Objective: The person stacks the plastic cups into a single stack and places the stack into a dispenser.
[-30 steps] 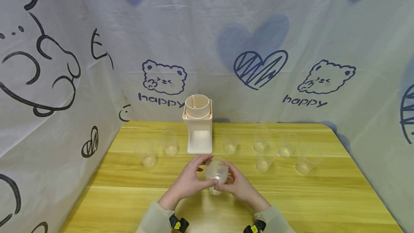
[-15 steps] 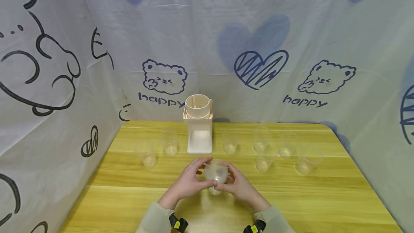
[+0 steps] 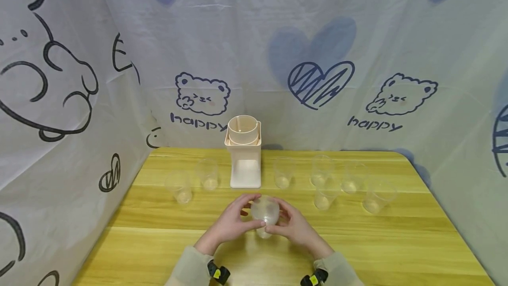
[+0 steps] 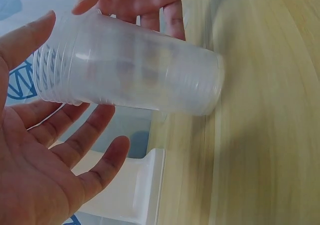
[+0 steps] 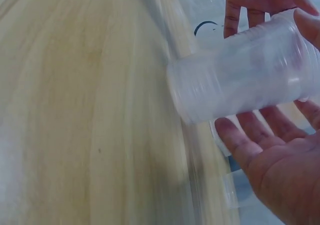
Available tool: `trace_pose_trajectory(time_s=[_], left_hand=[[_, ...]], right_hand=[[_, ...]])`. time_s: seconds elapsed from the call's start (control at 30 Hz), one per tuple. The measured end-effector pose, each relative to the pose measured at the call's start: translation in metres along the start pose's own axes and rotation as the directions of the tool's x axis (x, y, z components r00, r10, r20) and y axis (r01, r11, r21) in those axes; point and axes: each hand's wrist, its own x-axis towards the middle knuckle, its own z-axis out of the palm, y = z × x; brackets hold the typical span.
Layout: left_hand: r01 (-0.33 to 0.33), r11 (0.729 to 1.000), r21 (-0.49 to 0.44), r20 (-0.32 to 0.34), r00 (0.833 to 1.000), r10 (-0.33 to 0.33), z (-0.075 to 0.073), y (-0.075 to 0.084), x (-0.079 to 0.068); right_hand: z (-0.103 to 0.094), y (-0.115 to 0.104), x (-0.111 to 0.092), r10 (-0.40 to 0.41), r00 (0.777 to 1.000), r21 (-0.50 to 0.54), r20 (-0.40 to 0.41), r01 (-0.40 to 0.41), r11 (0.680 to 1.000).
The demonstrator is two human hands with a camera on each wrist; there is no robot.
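A stack of nested clear plastic cups (image 3: pixel 265 211) stands between both hands in front of the dispenser, near the middle of the table. My left hand (image 3: pixel 234 222) holds its upper part from the left, thumb at the near side and fingers around the far side. From the right, my right hand (image 3: pixel 293 225) grips it in the same way, the two thumbs almost meeting. In the left wrist view several stacked rims show at the cups' (image 4: pixel 145 70) wide end. Whether the base touches the wood cannot be told in the right wrist view, where the cups (image 5: pixel 235 80) look cloudy.
Behind the hands stands a cream cup dispenser (image 3: pixel 245 173) with a round tube (image 3: pixel 243 130) on top. Single clear cups stand on the wooden table (image 3: pixel 158 242) at both sides: two at left, one of them a cup (image 3: pixel 184 195), and several at right, including a cup (image 3: pixel 373 204).
The top of the cup stack sits slightly lower than one second ago. Both hands keep nearly the same place and hold.
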Motion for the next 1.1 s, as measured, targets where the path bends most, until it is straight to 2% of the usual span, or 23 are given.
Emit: trace_pose_trajectory(time_s=[0.2, 0.53, 0.77, 1.1], left_hand=[[0.015, 0.999, -0.034, 0.009, 1.0, -0.014, -0.0015, 0.0011, -0.0007], [0.025, 0.999, -0.038, 0.015, 1.0, -0.024, -0.0016, -0.0009, -0.0003], [0.043, 0.996, -0.073, 0.002, 0.999, -0.043, -0.0019, -0.0023, -0.0008], [0.006, 0.999, -0.051, 0.008, 1.0, -0.006, -0.0011, -0.0036, -0.0018]], right_hand=[[-0.0043, -0.0029, -0.0002, -0.028, 1.0, 0.026, 0.015, 0.028, 0.999], [-0.0084, -0.0039, 0.0004, -0.064, 0.996, 0.024, 0.064, 0.063, 0.998], [-0.0068, -0.0027, 0.0011, -0.053, 0.998, 0.021, 0.037, 0.053, 0.998], [-0.003, -0.0028, -0.0015, -0.044, 0.999, 0.007, 0.0, 0.044, 0.999]])
